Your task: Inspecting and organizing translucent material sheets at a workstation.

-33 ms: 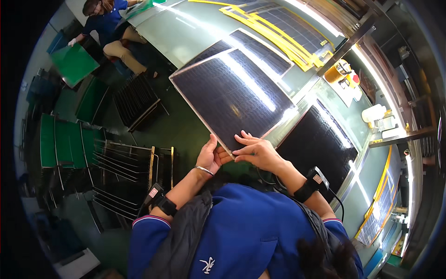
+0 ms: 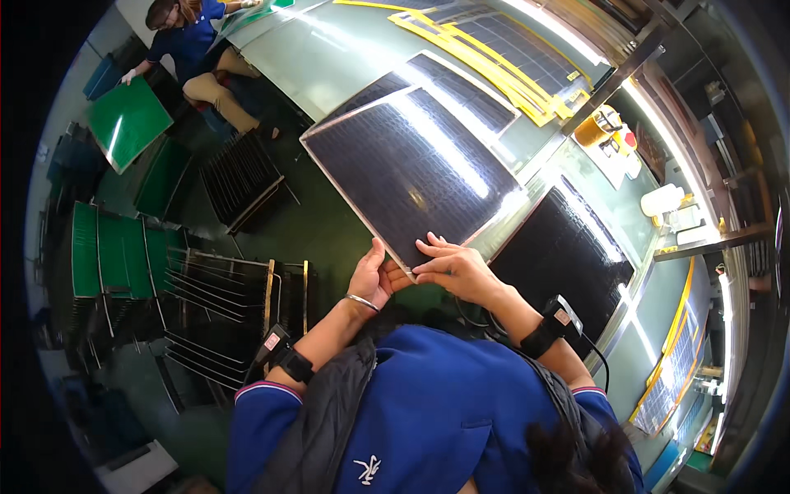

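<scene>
I hold a large dark rectangular panel point(image 2: 411, 169) with a pale edge and a fine grid pattern, tilted up over the pale green workbench point(image 2: 329, 58). My left hand point(image 2: 372, 278) grips its near corner from below. My right hand point(image 2: 455, 267) lies on top of the same corner, fingers spread flat on the dark face. Both wrists wear black bands with small devices.
A second dark panel point(image 2: 564, 247) lies flat on the bench to the right. Yellow strips point(image 2: 494, 49) lie further back. Metal racks point(image 2: 214, 305) and green boards point(image 2: 103, 251) stand to my left. Another person point(image 2: 193, 41) sits at the far left holding a green board point(image 2: 127, 119).
</scene>
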The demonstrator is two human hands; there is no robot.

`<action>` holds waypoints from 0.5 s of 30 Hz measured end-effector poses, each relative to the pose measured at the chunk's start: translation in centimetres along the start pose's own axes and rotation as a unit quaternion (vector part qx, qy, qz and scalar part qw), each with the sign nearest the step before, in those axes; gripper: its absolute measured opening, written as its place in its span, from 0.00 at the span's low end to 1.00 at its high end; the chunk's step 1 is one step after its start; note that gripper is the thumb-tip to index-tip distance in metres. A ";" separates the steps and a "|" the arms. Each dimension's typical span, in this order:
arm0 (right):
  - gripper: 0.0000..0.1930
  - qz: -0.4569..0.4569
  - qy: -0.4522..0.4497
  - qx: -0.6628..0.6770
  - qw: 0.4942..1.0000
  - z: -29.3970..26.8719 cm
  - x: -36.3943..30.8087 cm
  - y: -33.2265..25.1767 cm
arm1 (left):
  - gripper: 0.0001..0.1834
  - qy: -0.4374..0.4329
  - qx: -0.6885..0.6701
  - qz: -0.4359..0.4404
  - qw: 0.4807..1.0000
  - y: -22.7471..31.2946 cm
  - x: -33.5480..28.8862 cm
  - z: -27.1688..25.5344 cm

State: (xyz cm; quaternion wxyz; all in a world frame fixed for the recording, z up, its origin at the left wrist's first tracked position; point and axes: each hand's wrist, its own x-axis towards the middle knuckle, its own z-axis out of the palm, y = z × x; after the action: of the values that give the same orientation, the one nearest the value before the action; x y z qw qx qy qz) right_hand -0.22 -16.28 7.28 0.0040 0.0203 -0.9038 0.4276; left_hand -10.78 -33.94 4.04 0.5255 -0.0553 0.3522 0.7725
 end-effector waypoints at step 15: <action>0.04 0.034 0.226 0.069 0.971 2.6 0.5 -1.0 | 0.31 0.054 0.161 0.034 0.985 -0.8 -1.2 0.1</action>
State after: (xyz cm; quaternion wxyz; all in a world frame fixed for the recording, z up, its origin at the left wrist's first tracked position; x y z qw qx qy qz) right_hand -0.63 -18.96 6.40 0.1925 -0.1071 -0.8477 0.4826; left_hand -9.57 -34.67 4.32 0.4811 0.0011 0.5016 0.7190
